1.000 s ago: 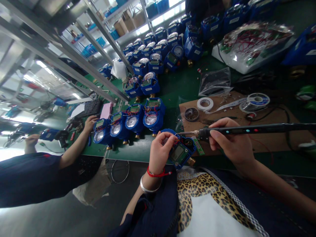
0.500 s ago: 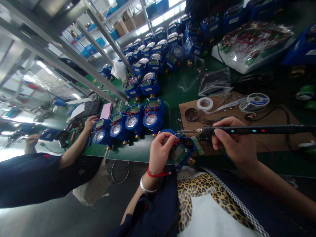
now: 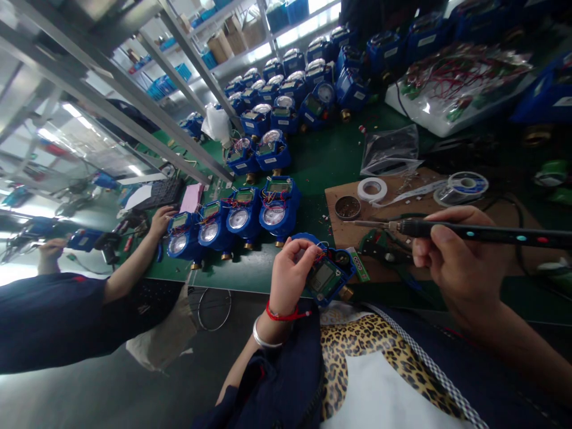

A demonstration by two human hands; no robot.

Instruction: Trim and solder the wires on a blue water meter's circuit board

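Note:
My left hand (image 3: 290,274) is closed on an open blue water meter (image 3: 328,271) at the bench's near edge, fingertips pinched among its red wires beside the green display board. My right hand (image 3: 460,265) grips a black soldering iron (image 3: 465,231) with coloured buttons. Its metal tip points left over the brown board, clear of the meter and close to a round tin (image 3: 347,207).
Rows of blue meters (image 3: 243,217) fill the green bench (image 3: 330,158) to the left and back. A brown work board (image 3: 447,196) carries a tape roll (image 3: 372,189), solder spool (image 3: 462,183) and pliers (image 3: 384,249). A co-worker's arm (image 3: 134,262) reaches in at left.
My right hand has drawn the soldering iron to the right and slightly up, off the meter's wires. The left hand and the meter stay put.

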